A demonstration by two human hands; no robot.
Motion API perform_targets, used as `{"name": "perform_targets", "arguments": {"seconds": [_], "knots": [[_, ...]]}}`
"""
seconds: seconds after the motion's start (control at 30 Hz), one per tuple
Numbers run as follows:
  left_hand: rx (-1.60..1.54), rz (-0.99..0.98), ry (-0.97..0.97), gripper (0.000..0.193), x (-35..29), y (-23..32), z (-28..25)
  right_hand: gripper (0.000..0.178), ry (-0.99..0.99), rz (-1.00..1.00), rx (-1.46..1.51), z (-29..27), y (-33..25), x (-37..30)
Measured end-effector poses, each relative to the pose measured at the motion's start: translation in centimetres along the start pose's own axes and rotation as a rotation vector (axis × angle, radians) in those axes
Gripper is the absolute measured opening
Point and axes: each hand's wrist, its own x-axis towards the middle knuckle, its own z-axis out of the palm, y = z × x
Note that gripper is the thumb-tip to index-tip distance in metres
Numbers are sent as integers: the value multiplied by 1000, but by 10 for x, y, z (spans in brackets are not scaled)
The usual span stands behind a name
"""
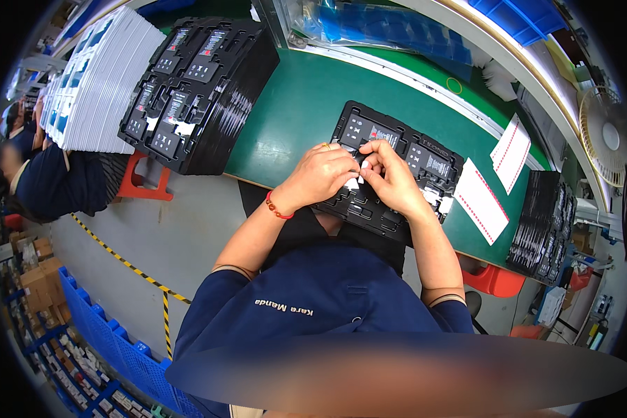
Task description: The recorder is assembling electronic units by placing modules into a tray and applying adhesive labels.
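Both my hands are over a black moulded tray (377, 221) that lies at the green table's near edge. Flat black battery packs (432, 164) with printed labels sit in its pockets. My left hand (322, 175), with a red bead bracelet at the wrist, has its fingers pinched together above the middle of the tray. My right hand (393, 182) meets it there, thumb and forefinger closed. A small whitish bit shows between the fingertips, too small to name. The fingers hide the part of the tray beneath them.
A tall stack of black trays with battery packs (195, 90) stands left on the table (292, 97), beside a white stack (108, 76). Right of my tray lie white label sheets with red edges (482, 202); another tray stack (542, 226) stands farther right. A person (56, 174) sits at left.
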Motion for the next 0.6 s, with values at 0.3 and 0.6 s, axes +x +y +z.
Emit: {"name": "perform_targets", "arguments": {"seconds": [0.3,0.6], "knots": [[-5,3,4,8,1,-1,-2,22,231,-253,-436,-7,-17,-6],[9,6,-19,8,4,2,-2,8,173,-468,-717,-5,-21,-6]]}}
